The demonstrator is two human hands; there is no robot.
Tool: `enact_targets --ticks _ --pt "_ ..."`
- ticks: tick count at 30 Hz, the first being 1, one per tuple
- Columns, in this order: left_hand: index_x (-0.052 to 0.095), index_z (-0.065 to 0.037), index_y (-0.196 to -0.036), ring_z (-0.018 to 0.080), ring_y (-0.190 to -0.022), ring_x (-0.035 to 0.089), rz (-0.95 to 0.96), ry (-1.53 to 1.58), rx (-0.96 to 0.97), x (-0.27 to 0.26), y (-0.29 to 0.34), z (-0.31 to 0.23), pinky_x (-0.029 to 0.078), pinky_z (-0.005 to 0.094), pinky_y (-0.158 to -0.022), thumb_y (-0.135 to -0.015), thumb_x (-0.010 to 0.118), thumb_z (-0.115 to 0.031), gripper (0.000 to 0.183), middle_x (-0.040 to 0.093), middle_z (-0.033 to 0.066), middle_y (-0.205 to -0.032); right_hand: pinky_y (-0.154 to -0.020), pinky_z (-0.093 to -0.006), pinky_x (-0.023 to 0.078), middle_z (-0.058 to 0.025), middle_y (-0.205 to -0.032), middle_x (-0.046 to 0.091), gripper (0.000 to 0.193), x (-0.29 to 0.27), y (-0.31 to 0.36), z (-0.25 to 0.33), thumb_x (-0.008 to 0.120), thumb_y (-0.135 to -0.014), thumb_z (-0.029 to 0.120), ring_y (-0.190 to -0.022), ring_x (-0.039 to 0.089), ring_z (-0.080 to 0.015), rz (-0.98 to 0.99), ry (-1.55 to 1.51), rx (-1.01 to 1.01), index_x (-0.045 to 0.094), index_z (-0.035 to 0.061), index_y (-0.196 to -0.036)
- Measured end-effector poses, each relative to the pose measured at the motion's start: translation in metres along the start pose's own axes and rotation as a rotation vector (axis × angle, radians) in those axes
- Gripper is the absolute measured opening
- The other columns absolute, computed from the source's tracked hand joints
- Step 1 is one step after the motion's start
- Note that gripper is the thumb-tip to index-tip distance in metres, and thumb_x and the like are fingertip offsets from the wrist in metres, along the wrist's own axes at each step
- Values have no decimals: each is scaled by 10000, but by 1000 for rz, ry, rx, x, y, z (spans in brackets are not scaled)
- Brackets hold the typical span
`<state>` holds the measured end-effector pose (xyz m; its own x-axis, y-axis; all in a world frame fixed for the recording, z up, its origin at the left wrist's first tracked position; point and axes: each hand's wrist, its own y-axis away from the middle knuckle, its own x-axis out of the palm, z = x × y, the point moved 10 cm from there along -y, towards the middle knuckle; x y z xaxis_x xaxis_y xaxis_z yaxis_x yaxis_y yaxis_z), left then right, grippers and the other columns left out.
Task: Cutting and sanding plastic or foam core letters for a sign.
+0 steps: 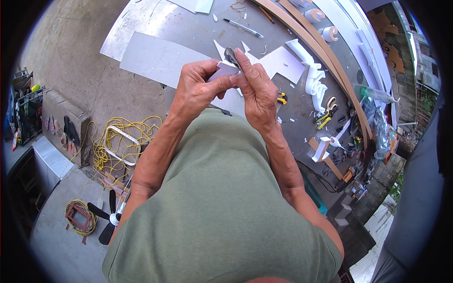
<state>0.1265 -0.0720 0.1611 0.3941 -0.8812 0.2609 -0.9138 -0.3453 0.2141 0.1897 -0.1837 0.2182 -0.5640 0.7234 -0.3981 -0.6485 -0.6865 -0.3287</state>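
Note:
My left hand (198, 87) pinches a small folded white piece of sheet (222, 70) over the near edge of the table. Close against it, my right hand (257, 89) grips a short dark worn tool (230, 55); its exact kind does not show. The tool's lower end meets the white piece between my fingertips, and the fingers hide that contact. Right behind my hands lie cut white sheet pieces (285, 65) with pointed scraps around them. A large flat grey sheet (155, 56) extends to the left.
On the table are a pen (243, 28), a yellow-black cutter (282, 98), scissors (331, 104), white curved letter shapes (314, 85) and long brown strips (325, 47). A glue gun (336, 141) sits at right. Yellow rope (106, 151) and a fan (113, 218) are on the floor at left.

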Motion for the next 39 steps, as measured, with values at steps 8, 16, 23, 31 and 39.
enact_targets --ticks 8,16,23,31,39 --pt "719 -12 -865 46 -521 503 -14 -15 -49 -5 -2 7 352 210 -444 -868 782 -123 128 689 57 -706 -600 -311 436 -51 -781 469 498 -3 -1 -2 627 -963 66 -683 446 -162 23 24 29 552 150 -1447" --pt "719 1 -888 46 -528 510 -111 176 6 -23 -3 3 365 205 -427 -872 778 -148 161 691 68 -711 -654 -245 425 -17 -868 567 434 -8 41 -38 558 -1025 129 -741 474 -110 3 -197 269 528 90 -1456" --pt "711 9 -925 54 -523 525 -53 237 25 -15 -6 -5 377 197 -431 -880 774 -139 168 719 93 -769 -629 -227 399 -1 -849 569 441 -10 13 -30 581 -1020 160 -734 465 -78 -79 -351 317 533 88 -1452" --pt "708 -1 -933 48 -530 524 -151 327 79 -16 -7 -7 384 194 -437 -887 761 -109 129 725 93 -797 -638 -293 440 -46 -795 512 489 0 9 -7 648 -957 66 -703 475 -144 -85 -57 132 552 90 -1436" --pt "692 1 -929 39 -517 506 -208 327 109 -3 -3 -16 375 197 -429 -919 728 -98 105 719 75 -776 -604 -301 439 -47 -812 495 518 -2 -10 9 620 -982 92 -701 472 -145 -163 27 -9 486 71 -1483"
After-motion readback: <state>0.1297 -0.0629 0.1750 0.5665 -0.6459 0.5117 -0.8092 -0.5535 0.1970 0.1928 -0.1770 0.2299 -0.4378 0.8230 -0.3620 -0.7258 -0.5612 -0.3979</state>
